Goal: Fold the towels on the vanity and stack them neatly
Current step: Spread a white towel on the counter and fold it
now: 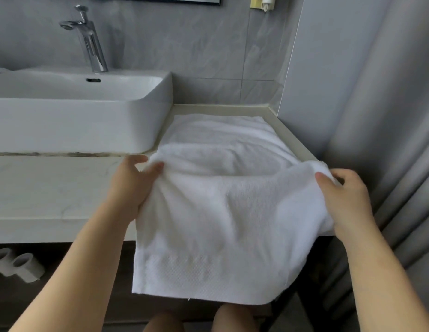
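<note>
A white towel (216, 212) lies on the vanity top (53, 188) to the right of the basin. Its far part is spread flat on the counter and its near part hangs over the front edge, showing a woven border band. My left hand (134, 180) pinches the towel's left side, thumb and fingers curled round the cloth. My right hand (340, 195) grips the right side, where the cloth bunches over my fingers. Between my hands the towel is lifted slightly into a raised fold. Whether a second towel lies beneath cannot be told.
A white basin (77, 111) with a chrome tap (91, 41) stands at the left. A grey wall and a curtain (388, 140) close off the right side. Two paper rolls (19, 264) lie on a shelf below the counter at the left.
</note>
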Available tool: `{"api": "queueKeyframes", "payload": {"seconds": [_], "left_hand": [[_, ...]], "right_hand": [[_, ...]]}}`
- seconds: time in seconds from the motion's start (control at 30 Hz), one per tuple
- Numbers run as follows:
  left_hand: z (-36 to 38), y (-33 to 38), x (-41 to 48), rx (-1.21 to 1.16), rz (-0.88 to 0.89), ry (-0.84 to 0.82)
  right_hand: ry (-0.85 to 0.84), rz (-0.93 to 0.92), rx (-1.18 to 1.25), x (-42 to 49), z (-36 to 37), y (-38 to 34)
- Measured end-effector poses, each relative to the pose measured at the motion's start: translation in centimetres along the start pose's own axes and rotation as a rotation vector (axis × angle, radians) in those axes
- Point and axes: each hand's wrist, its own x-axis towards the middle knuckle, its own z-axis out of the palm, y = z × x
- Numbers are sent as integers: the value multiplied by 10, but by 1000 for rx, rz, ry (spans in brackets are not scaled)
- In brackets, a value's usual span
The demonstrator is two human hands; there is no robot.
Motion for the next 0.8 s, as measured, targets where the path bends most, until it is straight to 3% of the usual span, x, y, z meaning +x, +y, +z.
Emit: {"api": "queueKeyframes", "payload": {"seconds": [0.13, 0.27, 0.33, 0.4, 0.47, 0.6, 0.7, 0.8], "left_hand": [[-4, 11, 29, -433, -98, -53], [-7, 26, 49, -589, 5, 14], [-5, 26, 54, -668, 57, -99], [2, 20, 56, -563, 129, -248], [13, 7, 59, -204, 236, -309], [31, -19, 61, 407, 367, -217], [33, -21, 58, 703, 412, -185], [31, -21, 54, 845, 514, -174]], "right_hand": [[37, 60, 384, 22, 8, -16], [40, 83, 751, 39, 16, -40], [-55, 68, 890, 43, 24, -46], [-166, 39, 769, 49, 36, -41], [-262, -16, 436, 46, 47, -33], [-347, -144, -145, 35, 58, -12], [-365, -167, -344, 36, 60, -6], [-326, -240, -516, 35, 60, -9]]}}
